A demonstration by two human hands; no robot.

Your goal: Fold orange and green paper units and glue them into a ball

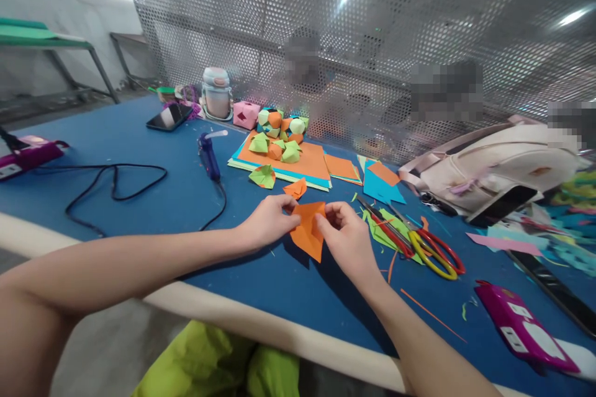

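The left hand (272,223) pinches the left edge of a folded orange paper (308,232) between thumb and fingers. The right hand (350,245) pinches the same paper at its upper right edge, the thumb on the near face and the fingers curled behind. The paper is between the two hands, raised over the blue table (261,288), one pointed corner hanging below the fingertips.

Just beyond the left hand's fingertips lies a small folded orange piece (296,188), with a green-and-orange folded piece (263,177) to its left. Farther beyond both hands, a stack of coloured paper (310,158) carries several green and orange folded shapes (274,147). A pink paper cube (246,115) and a lidded bottle (216,94) stand beyond the left hand, toward its left. Left of that hand, nearer than the bottle, is a blue glue gun (208,158) with a black cord.

Just right of the right hand, scissors with red and yellow handles (416,244) lie over green paper scraps (382,231). Well to the right of that hand are a purple power strip (521,322) and, farther beyond, a pale backpack (503,158).
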